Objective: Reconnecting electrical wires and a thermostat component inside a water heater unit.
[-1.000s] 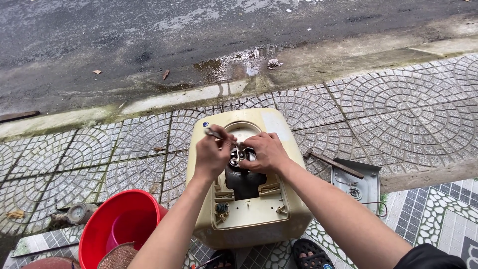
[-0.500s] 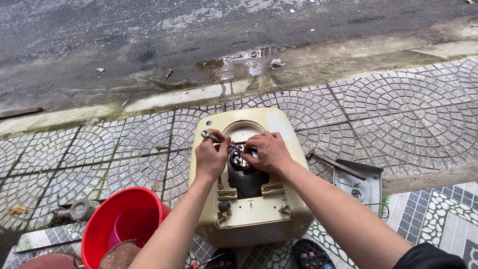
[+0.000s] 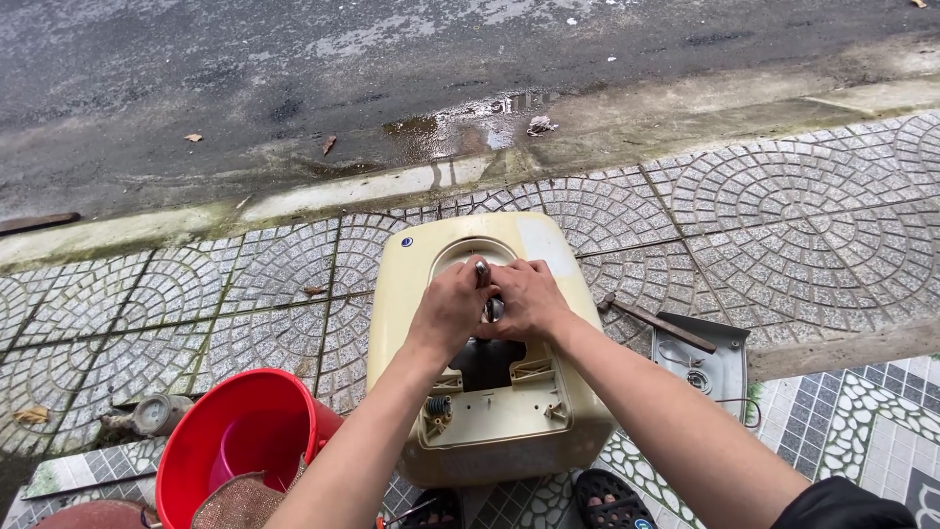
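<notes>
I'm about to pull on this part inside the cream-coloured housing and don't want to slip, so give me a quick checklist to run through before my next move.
1. Both hands on the work: left hand and right hand are pressed together over the round opening of the cream housing. Ok.
2. Grip on the metal tool: its tip shows between the hands; which hand holds it, cannot tell.
3. Part under the hands visible: covered by the hands. Cannot tell.
4. Housing steady: lies flat on the paving. Ok.
5. Room at the left elbow: red bucket stands close beside the housing. Not ok.
6. Feet: sandal is right against the housing's near edge. Not ok.
</notes>
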